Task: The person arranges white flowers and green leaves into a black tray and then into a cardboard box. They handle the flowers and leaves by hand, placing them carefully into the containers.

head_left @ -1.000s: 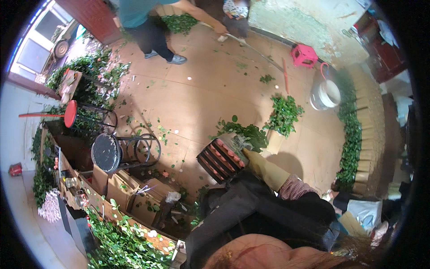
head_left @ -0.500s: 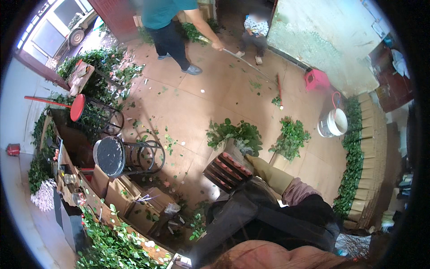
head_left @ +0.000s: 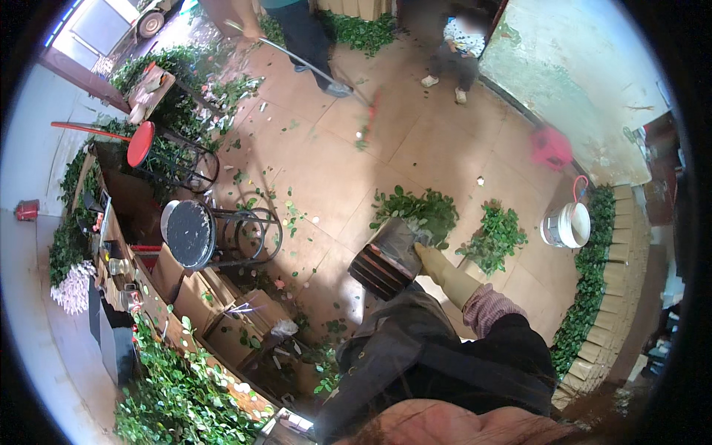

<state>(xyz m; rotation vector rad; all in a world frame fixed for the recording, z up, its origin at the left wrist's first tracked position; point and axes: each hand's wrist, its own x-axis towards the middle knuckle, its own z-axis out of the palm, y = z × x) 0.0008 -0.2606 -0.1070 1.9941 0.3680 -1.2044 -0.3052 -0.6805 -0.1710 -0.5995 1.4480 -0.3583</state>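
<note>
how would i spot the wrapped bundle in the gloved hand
Find the tan tiled floor, then the yellow-gloved right hand just right of the picture's centre. It holds the wrapped bundle, leaves at its far end. Unlike the leafy bunch to its right, it shows a dark, striped near end.

Over on your left you've got a stool with a beat-up black seat (head_left: 191,234), and just past it one with a red seat (head_left: 140,144), both on dark metal legs. Beside those is your wooden counter (head_left: 153,293), with a glass jar (head_left: 119,266) on it and some cardboard (head_left: 200,300) tucked next to it. To your right there's a white bucket (head_left: 566,225) with a red handle, plus a pink plastic stool (head_left: 550,147) near the wall (head_left: 586,96), kinda blurry. Up ahead, somebody in dark trousers (head_left: 305,37) grips a long pole (head_left: 297,58), and someone in a spotted top (head_left: 463,43) is by your doorway. Oh, and a vehicle wheel (head_left: 150,25) outside.
</note>
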